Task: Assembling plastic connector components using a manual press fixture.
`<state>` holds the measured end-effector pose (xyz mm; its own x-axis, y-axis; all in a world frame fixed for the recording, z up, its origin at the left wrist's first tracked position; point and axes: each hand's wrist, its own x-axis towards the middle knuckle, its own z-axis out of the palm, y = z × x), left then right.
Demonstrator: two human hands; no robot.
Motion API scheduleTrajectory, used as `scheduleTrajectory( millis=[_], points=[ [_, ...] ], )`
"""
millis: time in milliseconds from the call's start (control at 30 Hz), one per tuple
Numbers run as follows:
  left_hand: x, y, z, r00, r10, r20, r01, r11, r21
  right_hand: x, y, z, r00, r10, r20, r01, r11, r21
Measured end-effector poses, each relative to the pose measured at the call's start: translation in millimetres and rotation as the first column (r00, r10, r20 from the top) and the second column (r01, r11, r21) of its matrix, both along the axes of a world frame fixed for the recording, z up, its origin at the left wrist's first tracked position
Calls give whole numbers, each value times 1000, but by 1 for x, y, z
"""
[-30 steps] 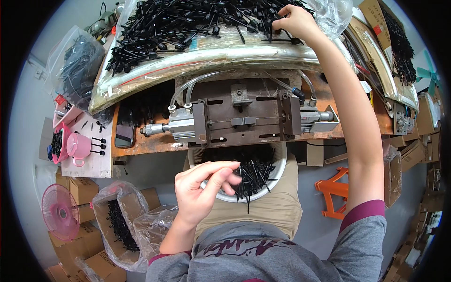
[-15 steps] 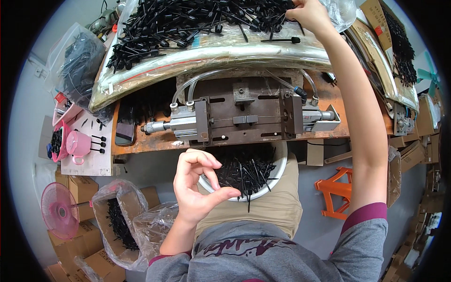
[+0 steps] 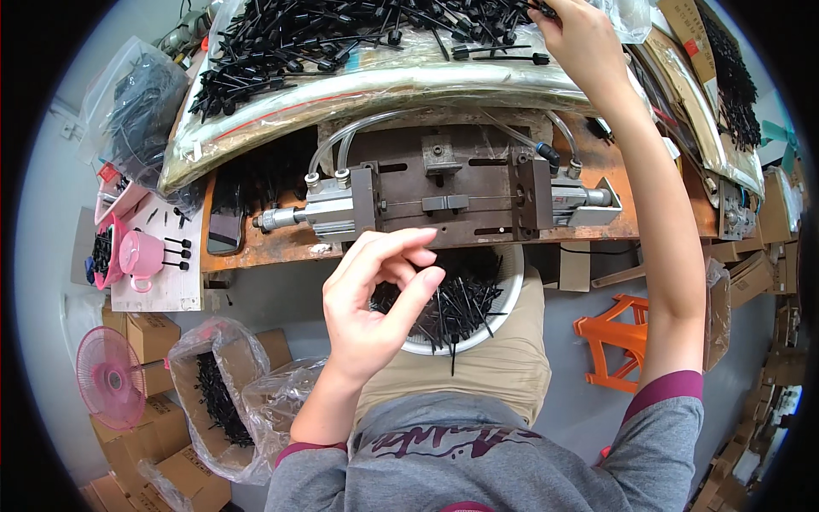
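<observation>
Across the middle, a worn wooden desk [image 3: 273,243]. At its far side, a thick panel [image 3: 341,90] in clear plastic, covered along the top by a tangled heap [image 3: 307,34] of black, thin-stemmed parts. Nearer, on the desk, a dark metal fixture [image 3: 409,171] with silver cylinders at both ends and clear hoses curving up. On the floor toward the right, an orange stool [image 3: 627,337]. Just below the desk's near edge, over the lap, a round white basin [image 3: 517,282], loaded with more black parts [image 3: 461,303], some stems poking past the rim. In front of the basin and partly covering it, the left hand [image 3: 367,311], loosely curled, thumb and forefinger apart, with nothing between them. Up at the heap's right edge, the right hand [image 3: 589,51], bent inward, pinching a black piece [image 3: 548,8] between thumb and fingers, close to the upper border. Left on the desk, a dark phone [image 3: 226,226]. Smallest, a lone stemmed part [image 3: 540,59] on the plastic, just beside the heap.
</observation>
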<state>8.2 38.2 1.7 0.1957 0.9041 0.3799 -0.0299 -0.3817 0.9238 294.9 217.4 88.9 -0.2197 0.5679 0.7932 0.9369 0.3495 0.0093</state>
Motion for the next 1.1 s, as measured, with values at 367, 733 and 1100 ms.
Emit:
scheduleTrajectory(
  millis=[367, 733, 1100],
  points=[
    [8, 5, 4, 989, -117, 90, 118, 993, -11, -68, -136, -52, 829, 467, 308, -501, 864, 38],
    [22, 8, -30, 828, 259, -498, -51, 918, 393, -54, -148, -96, 923, 381, 45, -384, 920, 83],
    [30, 18, -36, 593, 427, -683, 51, 827, 561, -57, -162, -96, 928, 367, -65, -363, 930, 62]
  ],
)
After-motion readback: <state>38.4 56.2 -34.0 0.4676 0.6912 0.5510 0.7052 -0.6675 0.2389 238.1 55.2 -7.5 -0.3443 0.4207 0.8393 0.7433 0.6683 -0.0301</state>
